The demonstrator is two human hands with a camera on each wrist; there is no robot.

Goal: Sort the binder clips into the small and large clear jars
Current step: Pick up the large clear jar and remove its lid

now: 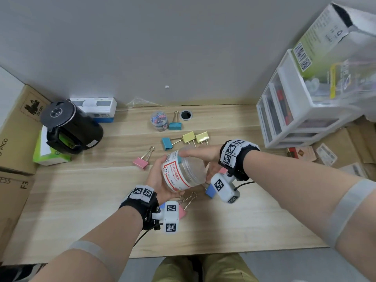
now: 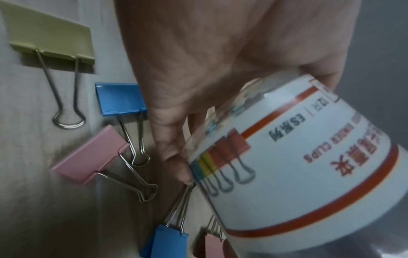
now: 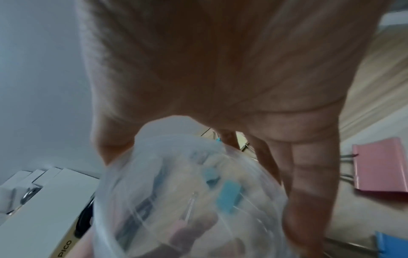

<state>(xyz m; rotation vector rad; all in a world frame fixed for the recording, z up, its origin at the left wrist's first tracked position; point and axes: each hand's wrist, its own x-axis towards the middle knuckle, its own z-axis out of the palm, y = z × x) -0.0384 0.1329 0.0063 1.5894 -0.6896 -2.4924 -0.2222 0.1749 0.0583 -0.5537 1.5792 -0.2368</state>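
Two hands (image 1: 156, 176) — clear (round) plastic jar (image 1: 183, 169)

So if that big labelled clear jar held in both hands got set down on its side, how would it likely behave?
The large jar looks round and smooth-walled, so on its side it would probably roll across the desk. It appears to be thin clear plastic and looks mostly empty, so likely light. The left hand and right hand both hold it, which may hint it is slippery.
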